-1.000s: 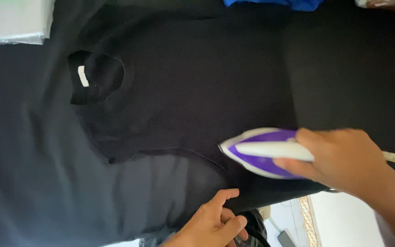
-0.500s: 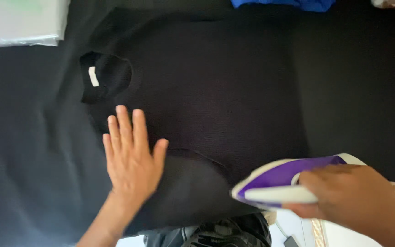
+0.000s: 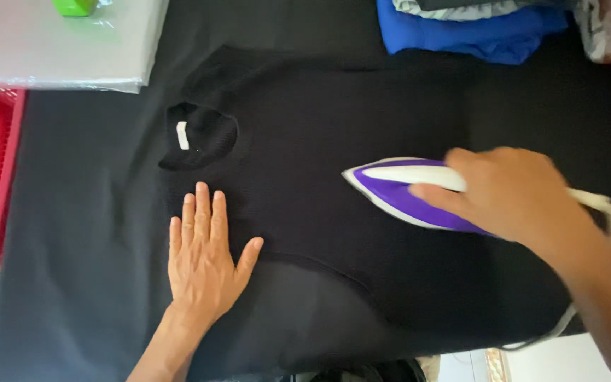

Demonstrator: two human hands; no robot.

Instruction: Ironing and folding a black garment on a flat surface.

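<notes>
The right hand [image 3: 518, 194], clamped on the purple-and-white steam iron [image 3: 408, 191], has swung it up from the near edge onto the black knit shirt [image 3: 305, 141]; the left hand [image 3: 203, 258] stays flat, fingers spread, pinning the fabric smooth below the collar.

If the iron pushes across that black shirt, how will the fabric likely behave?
The black shirt looks thin and floppy, so it would probably bunch ahead of the iron. The left hand pressed flat on it likely keeps it from sliding.
</notes>
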